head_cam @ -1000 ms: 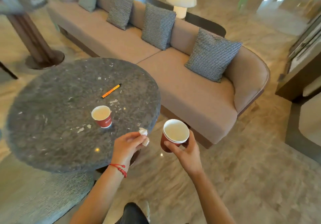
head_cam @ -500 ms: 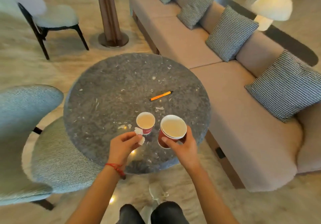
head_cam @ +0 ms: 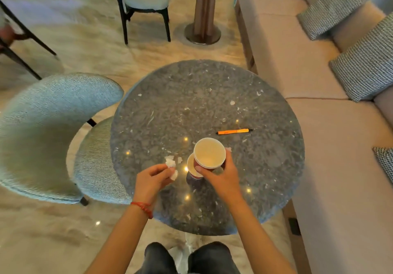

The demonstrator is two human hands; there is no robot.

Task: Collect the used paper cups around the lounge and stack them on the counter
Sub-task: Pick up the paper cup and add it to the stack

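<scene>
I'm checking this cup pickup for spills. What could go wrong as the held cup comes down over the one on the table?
1. The right hand holds the upper cup off-centre over the table cup; it may knock it over rather than nest.
2. The left hand pinches a tissue, so it cannot easily steady the table cup.
3. Any leftover liquid could spill on the table near the pen.

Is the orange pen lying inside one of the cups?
No, the orange pen lies flat on the round table, beyond the held cup.
</scene>
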